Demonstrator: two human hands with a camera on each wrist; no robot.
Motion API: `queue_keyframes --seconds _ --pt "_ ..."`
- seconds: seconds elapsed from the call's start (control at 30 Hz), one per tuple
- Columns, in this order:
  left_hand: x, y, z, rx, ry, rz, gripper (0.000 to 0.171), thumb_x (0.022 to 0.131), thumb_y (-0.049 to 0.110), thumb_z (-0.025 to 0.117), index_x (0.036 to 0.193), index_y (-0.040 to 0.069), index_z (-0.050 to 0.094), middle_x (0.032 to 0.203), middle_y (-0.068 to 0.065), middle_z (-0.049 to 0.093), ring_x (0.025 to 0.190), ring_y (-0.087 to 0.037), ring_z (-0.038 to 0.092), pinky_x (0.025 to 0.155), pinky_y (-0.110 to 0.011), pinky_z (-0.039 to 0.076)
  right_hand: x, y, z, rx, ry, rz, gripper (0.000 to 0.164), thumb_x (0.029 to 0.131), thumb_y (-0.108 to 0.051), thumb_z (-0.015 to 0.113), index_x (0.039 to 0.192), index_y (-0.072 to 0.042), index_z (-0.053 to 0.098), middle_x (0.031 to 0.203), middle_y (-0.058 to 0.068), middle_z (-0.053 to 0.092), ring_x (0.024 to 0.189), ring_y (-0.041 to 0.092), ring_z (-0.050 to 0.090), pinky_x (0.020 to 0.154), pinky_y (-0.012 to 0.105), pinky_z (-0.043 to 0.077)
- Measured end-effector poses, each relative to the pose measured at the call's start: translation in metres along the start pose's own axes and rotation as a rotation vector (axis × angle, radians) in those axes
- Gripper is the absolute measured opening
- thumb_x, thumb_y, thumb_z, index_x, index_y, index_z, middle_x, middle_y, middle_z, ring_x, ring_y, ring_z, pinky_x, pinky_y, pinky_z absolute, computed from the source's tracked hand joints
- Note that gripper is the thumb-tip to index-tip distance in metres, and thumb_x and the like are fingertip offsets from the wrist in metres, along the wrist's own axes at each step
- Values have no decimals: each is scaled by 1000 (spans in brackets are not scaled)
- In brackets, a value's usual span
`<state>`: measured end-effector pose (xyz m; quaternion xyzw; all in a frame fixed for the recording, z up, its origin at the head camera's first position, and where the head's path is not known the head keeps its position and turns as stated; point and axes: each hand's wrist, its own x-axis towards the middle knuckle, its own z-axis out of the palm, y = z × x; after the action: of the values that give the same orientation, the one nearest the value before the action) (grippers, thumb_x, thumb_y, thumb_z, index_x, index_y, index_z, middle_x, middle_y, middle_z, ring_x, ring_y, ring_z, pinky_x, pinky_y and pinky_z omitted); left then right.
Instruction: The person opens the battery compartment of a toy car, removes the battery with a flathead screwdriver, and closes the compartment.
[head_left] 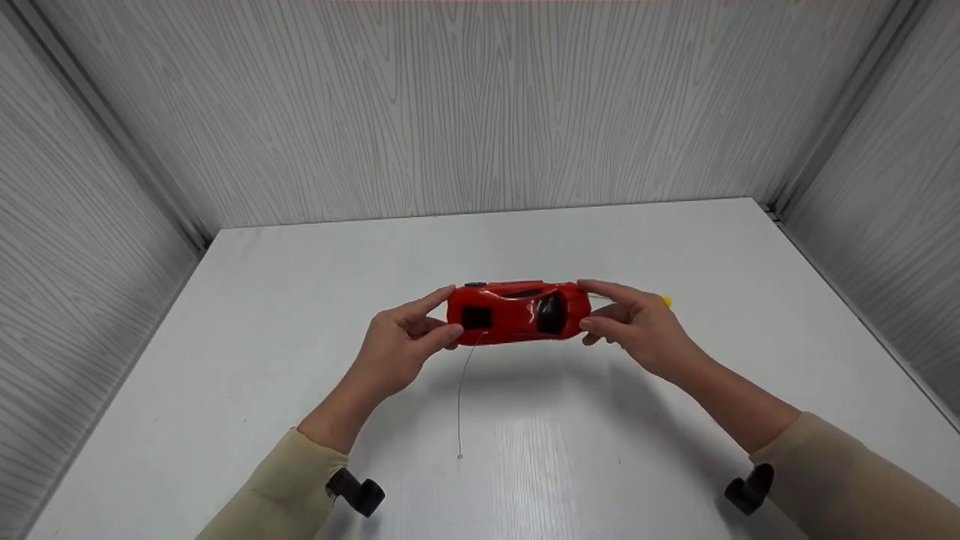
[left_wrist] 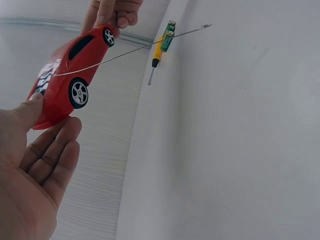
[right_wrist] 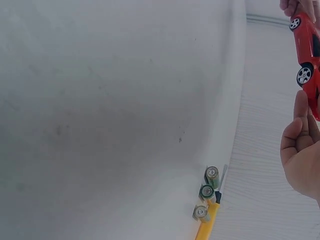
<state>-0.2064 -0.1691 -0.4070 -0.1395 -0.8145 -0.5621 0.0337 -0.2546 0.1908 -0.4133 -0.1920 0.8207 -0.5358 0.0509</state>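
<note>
A red toy car [head_left: 506, 315] is held up above the white table, roof toward the head camera. My left hand [head_left: 397, 346] grips its left end between thumb and fingers, while my right hand [head_left: 646, 334] pinches the other end. From the car's near side a thin wire antenna [head_left: 460, 405] hangs down, with a small tip at its end. The left wrist view shows silver-spoked wheels [left_wrist: 79, 93] along one side of the car. The underside is hidden in the head view.
On the white table [head_left: 300, 285] lies a screwdriver [right_wrist: 207, 225] with a yellow handle, mostly hidden behind my right hand in the head view. Three green batteries [right_wrist: 207, 192] stand beside it. Grey wood-grain panels [head_left: 465, 105] enclose the table at the back and both sides.
</note>
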Motion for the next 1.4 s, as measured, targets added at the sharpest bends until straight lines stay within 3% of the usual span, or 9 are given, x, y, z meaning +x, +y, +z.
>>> queue_keyframes --seconds 0.1,0.2,0.47,0.63,1.07,1.4 --pt "4 -7 1 -16 -4 -37 60 99 17 78 155 22 57 104 -4 80 93 -29 77 91 -36 61 5 4 4 24 -11 46 60 100 -19 77 156 -26 57 116 5 79 94 25 78 92 48 58" --pt "9 -15 2 -39 -9 -67 61 99 16 78 155 22 57 104 -5 80 94 -32 77 89 -34 61 9 8 6 43 -9 75 59 101 -18 76 156 -24 56 117 6 78 95 26 78 94 52 57" --pt "19 -34 3 -58 -14 -198 62 99 19 79 156 23 56 102 -9 80 94 -29 77 89 -34 61 18 13 16 43 -25 162 60 100 -27 77 156 -24 56 114 9 78 101 31 76 96 50 54" --pt "22 -44 5 -48 -16 -252 63 98 20 80 156 24 56 105 -10 79 93 -28 77 89 -35 61 23 16 22 -15 -27 228 60 100 -30 77 156 -27 56 112 10 78 101 27 76 96 45 57" --pt "29 -55 9 16 -34 -315 66 97 24 81 157 23 55 112 -8 77 98 -21 73 87 -34 61 29 23 30 -2 -58 273 62 101 -20 76 158 -17 53 118 13 76 100 25 77 92 36 59" --pt "31 -57 13 65 -42 -329 65 97 24 81 157 23 56 112 -8 76 88 -19 71 76 -31 60 34 25 35 -149 -44 306 61 99 -22 78 156 -21 56 127 12 71 109 26 66 82 31 58"
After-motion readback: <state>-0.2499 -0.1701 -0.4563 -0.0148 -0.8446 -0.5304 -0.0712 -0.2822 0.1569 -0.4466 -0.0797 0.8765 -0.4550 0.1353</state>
